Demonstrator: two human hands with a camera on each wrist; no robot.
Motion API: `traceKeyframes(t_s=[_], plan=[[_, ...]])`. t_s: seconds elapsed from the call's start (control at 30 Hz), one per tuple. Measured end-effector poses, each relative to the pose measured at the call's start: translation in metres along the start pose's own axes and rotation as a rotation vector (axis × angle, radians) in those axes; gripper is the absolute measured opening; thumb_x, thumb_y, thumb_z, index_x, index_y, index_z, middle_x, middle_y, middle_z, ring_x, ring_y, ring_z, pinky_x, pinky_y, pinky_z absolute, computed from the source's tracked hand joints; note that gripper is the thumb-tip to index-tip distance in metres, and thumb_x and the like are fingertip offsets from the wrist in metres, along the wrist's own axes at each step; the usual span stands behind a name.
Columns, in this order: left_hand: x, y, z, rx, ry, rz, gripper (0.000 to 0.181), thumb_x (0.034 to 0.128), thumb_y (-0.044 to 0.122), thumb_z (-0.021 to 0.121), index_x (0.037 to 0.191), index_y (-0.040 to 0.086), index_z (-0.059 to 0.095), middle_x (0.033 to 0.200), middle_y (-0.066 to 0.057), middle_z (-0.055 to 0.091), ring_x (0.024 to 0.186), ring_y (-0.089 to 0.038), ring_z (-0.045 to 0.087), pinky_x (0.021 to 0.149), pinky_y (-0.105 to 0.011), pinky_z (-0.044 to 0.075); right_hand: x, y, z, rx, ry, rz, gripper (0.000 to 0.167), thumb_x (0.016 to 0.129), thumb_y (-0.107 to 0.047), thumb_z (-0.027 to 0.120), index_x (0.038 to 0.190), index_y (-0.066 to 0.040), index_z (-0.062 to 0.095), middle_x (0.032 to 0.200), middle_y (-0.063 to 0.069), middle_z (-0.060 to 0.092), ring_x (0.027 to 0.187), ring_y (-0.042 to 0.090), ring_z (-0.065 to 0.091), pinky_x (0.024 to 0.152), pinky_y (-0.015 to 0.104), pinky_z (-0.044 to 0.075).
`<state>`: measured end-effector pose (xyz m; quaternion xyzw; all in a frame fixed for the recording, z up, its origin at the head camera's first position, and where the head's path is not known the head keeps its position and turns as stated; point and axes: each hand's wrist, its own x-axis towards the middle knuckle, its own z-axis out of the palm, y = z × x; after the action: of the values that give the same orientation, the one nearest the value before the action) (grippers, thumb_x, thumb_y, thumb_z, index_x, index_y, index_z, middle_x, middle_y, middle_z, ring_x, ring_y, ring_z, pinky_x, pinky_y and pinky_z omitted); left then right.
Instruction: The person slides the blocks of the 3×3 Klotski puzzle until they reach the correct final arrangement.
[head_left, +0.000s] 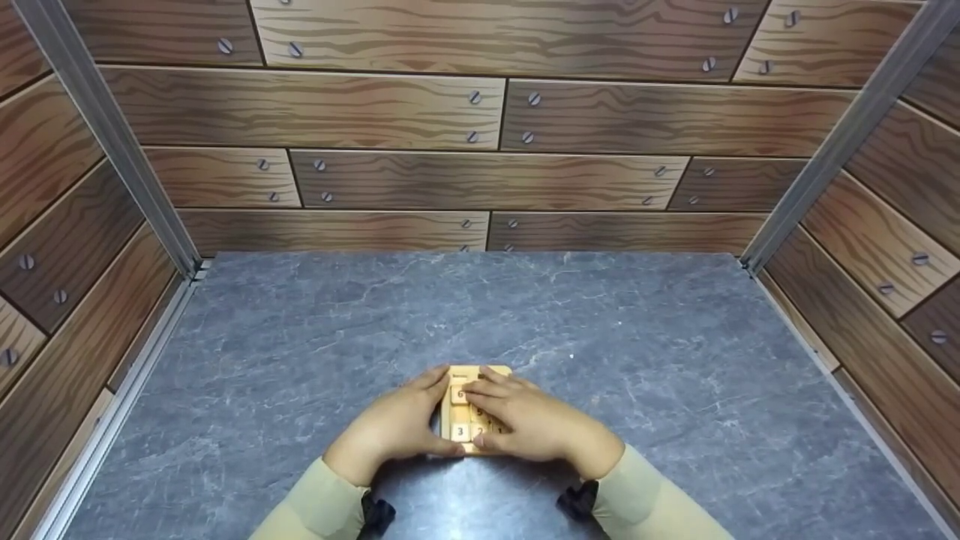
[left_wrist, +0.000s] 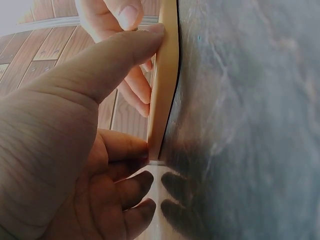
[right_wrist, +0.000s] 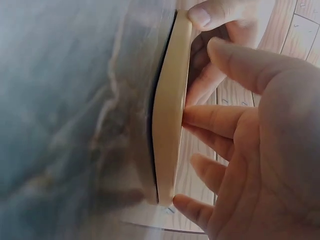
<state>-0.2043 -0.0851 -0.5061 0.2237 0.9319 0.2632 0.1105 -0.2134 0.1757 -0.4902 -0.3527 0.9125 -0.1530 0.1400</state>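
Note:
A yellow number puzzle board [head_left: 459, 413] with numbered tiles lies flat near the front of the table. My left hand [head_left: 399, 423] holds its left side, thumb at the near edge and index finger at the far left corner. Over the tiles is my right hand [head_left: 538, 421], its fingers touching the puzzle's face and covering much of the right side; 6, 3 and 2 can be read. In the left wrist view, the left thumb presses the rim of the board [left_wrist: 166, 80]. The right wrist view shows right fingertips against the board [right_wrist: 170, 105], with the right thumb raised off it.
The grey-blue marbled tabletop [head_left: 360, 315] extends around the puzzle. Wood-patterned panels [head_left: 397, 112] stand at the back and both sides, with metal corner posts at left and right.

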Motion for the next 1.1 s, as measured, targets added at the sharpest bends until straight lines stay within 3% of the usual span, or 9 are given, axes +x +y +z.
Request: traceKeyframes(t_s=[0.27, 0.57, 1.1], plan=[[0.000, 0.000, 0.000, 0.005, -0.003, 0.005, 0.124, 0.0820, 0.058, 0.097, 0.174, -0.001, 0.038, 0.185, -0.019, 0.036, 0.167, -0.047, 0.044, 0.137, -0.063, 0.041, -0.012, -0.017, -0.012, -0.064, -0.004, -0.044, 0.069, 0.111, -0.050, 0.066, 0.169, -0.014, 0.054, 0.180, 0.005, 0.048, 0.173, 0.033, 0.036, 0.143, 0.064, 0.027], [0.000, -0.001, 0.000, -0.016, -0.008, -0.008, 0.125, 0.0817, 0.058, 0.097, 0.174, 0.000, 0.037, 0.186, -0.017, 0.033, 0.168, -0.046, 0.041, 0.137, -0.064, 0.040, -0.025, -0.038, -0.015, -0.160, -0.166, -0.095, 0.064, 0.108, -0.052, 0.070, 0.164, -0.020, 0.062, 0.178, -0.004, 0.051, 0.174, 0.027, 0.035, 0.143, 0.061, 0.030], [0.000, 0.000, 0.000, -0.021, -0.003, -0.007, 0.125, 0.0811, 0.058, 0.098, 0.174, -0.001, 0.038, 0.185, -0.018, 0.034, 0.168, -0.048, 0.042, 0.138, -0.063, 0.039, -0.013, -0.019, -0.009, -0.054, -0.083, -0.032, 0.067, 0.108, -0.042, 0.071, 0.168, -0.018, 0.056, 0.178, -0.003, 0.052, 0.176, 0.027, 0.030, 0.144, 0.067, 0.022]])
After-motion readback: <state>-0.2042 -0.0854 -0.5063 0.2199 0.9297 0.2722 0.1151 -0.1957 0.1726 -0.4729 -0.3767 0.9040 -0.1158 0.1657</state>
